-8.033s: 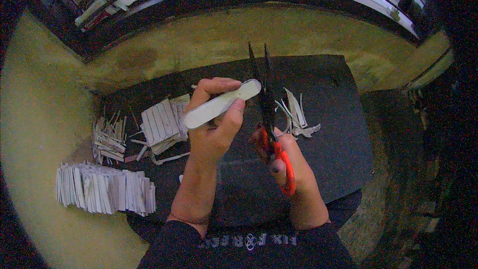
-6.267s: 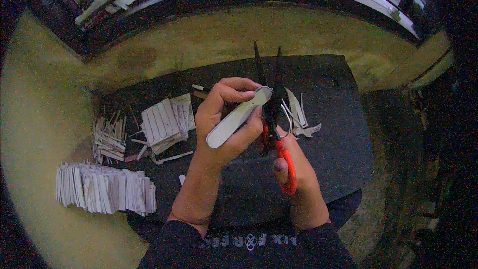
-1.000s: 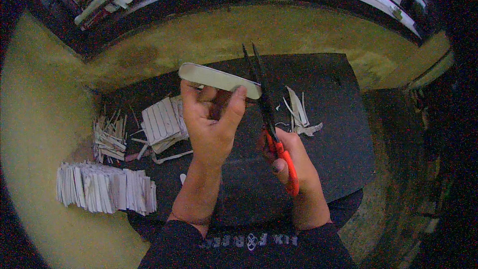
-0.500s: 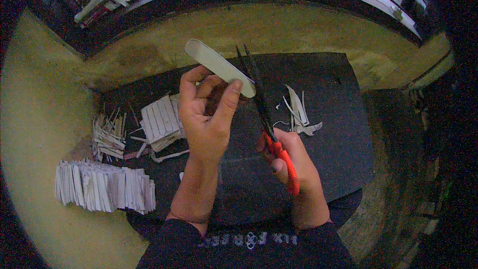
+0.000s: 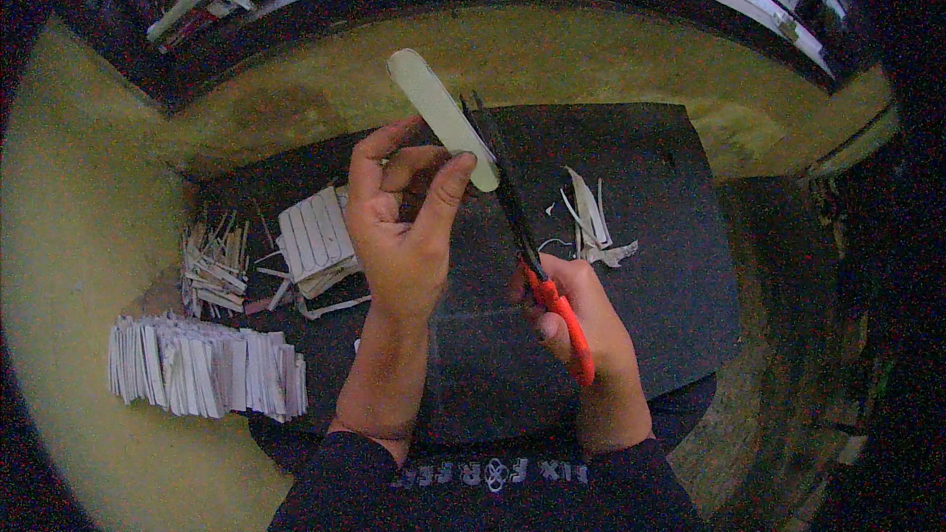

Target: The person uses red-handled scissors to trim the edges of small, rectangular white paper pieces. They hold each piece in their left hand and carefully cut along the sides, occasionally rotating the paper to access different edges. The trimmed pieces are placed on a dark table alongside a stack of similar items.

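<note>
Between thumb and fingers, my left hand (image 5: pixel 406 202) pinches a pale strip with rounded ends (image 5: pixel 445 118), tilted so its far end points up and left. My right hand (image 5: pixel 588 320) grips scissors with orange handles (image 5: pixel 564 325) and long dark blades. The blades point away from me, their tips almost together, and lie along the right side of the strip near its lower end. Whether they touch the strip's edge I cannot tell. Both hands are raised over a dark tabletop (image 5: pixel 493 365).
Left of my left hand lies a stack of pale sheets marked with rounded outlines (image 5: pixel 313 232). Thin offcuts (image 5: pixel 217 266) are heaped beside it, with a long row of packed pale strips (image 5: pixel 207 366) nearer me. More curled scraps (image 5: pixel 591 217) lie at the right. A yellowish wall (image 5: pixel 552 49) stands behind.
The strip has turned to stand more upright, its far end moving up and right. The scissor blades have drawn closer together. My left hand has shifted slightly left.
</note>
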A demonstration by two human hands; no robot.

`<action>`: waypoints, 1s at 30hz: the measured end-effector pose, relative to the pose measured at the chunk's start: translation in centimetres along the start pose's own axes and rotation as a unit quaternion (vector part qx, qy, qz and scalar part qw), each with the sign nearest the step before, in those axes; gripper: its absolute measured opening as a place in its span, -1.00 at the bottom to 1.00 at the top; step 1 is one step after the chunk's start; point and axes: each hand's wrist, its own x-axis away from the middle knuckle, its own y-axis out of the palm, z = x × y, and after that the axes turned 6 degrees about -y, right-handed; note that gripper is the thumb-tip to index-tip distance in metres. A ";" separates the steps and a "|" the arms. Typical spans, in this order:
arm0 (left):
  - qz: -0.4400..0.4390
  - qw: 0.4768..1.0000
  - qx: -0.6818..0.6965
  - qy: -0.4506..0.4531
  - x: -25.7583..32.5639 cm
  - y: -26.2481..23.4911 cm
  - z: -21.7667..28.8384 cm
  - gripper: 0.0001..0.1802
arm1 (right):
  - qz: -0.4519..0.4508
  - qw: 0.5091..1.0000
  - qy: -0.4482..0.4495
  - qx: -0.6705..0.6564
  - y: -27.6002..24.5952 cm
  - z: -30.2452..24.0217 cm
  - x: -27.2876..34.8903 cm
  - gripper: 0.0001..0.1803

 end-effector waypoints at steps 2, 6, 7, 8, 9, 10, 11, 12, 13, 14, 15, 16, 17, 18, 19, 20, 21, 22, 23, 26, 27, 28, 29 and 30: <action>0.001 1.000 0.001 -0.002 -0.1 -0.1 -0.2 -0.60 | 0.001 1.000 -0.006 0.007 0.0 0.0 0.0 -0.46; -0.001 1.000 -0.006 -0.006 -0.2 -0.3 -0.4 -0.62 | -0.006 1.000 -0.001 0.010 -0.2 0.0 0.0 -0.46; -0.001 1.000 -0.009 0.001 -0.2 -0.3 -0.4 -0.62 | -0.005 1.000 -0.002 0.010 -0.2 0.0 0.0 -0.47; -0.002 1.000 -0.013 0.008 -0.2 -0.3 -0.4 -0.61 | -0.011 1.000 0.012 0.009 -0.2 -0.1 0.0 -0.46; -0.002 1.000 -0.017 0.015 -0.2 -0.3 -0.4 -0.61 | -0.017 1.000 0.025 0.008 -0.3 -0.4 0.0 -0.46; -0.005 1.000 -0.014 0.012 -0.2 -0.3 -0.4 -0.61 | -0.023 0.999 0.038 0.007 -0.4 -0.5 0.0 -0.46; -0.008 1.000 -0.010 0.009 -0.2 -0.3 -0.3 -0.61 | -0.025 0.999 0.027 0.003 -0.3 -0.3 0.0 -0.45; -0.010 1.000 -0.006 0.006 -0.2 -0.3 -0.2 -0.60 | -0.027 1.000 0.017 0.000 -0.3 0.1 -0.1 -0.43; -0.007 1.000 -0.009 0.007 -0.3 -0.3 -0.2 -0.61 | -0.028 1.000 0.007 -0.004 -0.2 0.3 -0.1 -0.41; -0.004 1.000 -0.011 0.008 -0.3 -0.3 -0.3 -0.61 | -0.006 1.000 -0.003 -0.016 0.0 0.3 0.0 -0.39; -0.002 1.000 -0.014 0.008 -0.3 -0.3 -0.4 -0.61 | 0.017 0.999 -0.013 -0.028 0.4 0.3 0.2 -0.37; -0.004 1.000 -0.010 0.009 -0.3 -0.3 -0.4 -0.62 | 0.024 0.999 -0.020 -0.036 0.6 0.4 0.1 -0.34; -0.007 1.000 -0.006 0.009 -0.3 -0.3 -0.4 -0.62 | 0.031 0.998 -0.027 -0.045 0.7 0.5 0.1 -0.31; -0.009 1.000 -0.003 0.009 -0.3 -0.3 -0.3 -0.62 | 0.022 0.998 -0.032 -0.052 0.8 0.8 -0.1 -0.28; -0.010 1.000 -0.019 0.010 -0.3 -0.2 -0.2 -0.62 | 0.013 0.998 -0.037 -0.058 0.8 1.0 -0.3 -0.25; -0.010 0.999 -0.035 0.011 -0.2 -0.2 0.0 -0.62 | -0.008 0.999 -0.023 -0.030 0.6 1.0 -0.3 -0.21; -0.010 0.999 -0.051 0.011 -0.1 -0.1 0.1 -0.61 | -0.029 1.000 -0.008 -0.002 0.2 1.0 -0.3 -0.18; -0.014 0.998 -0.055 0.014 0.0 -0.1 0.2 -0.61 | -0.050 0.998 0.007 0.026 0.0 1.1 -0.3 -0.15; -0.018 0.998 -0.058 0.016 0.1 0.0 0.2 -0.60 | -0.041 0.999 0.000 0.026 0.1 1.1 -0.4 -0.14; -0.024 0.998 -0.058 0.022 0.2 0.2 0.1 -0.58 | -0.018 0.999 -0.013 0.030 0.3 1.4 -0.3 -0.11; -0.025 0.998 -0.057 0.024 0.2 0.3 0.0 -0.58 | -0.012 0.999 -0.013 0.035 0.3 1.6 -0.3 -0.12; -0.027 0.998 -0.043 0.023 0.3 0.3 -0.1 -0.58 | -0.006 0.999 -0.013 0.039 0.3 1.7 -0.2 -0.13; -0.028 0.999 -0.030 0.022 0.3 0.4 -0.2 -0.57 | 0.000 0.999 -0.014 0.041 0.3 1.7 -0.2 -0.14; -0.030 0.999 -0.016 0.021 0.3 0.4 -0.3 -0.57 | 0.006 0.999 -0.014 0.044 0.4 1.7 -0.1 -0.15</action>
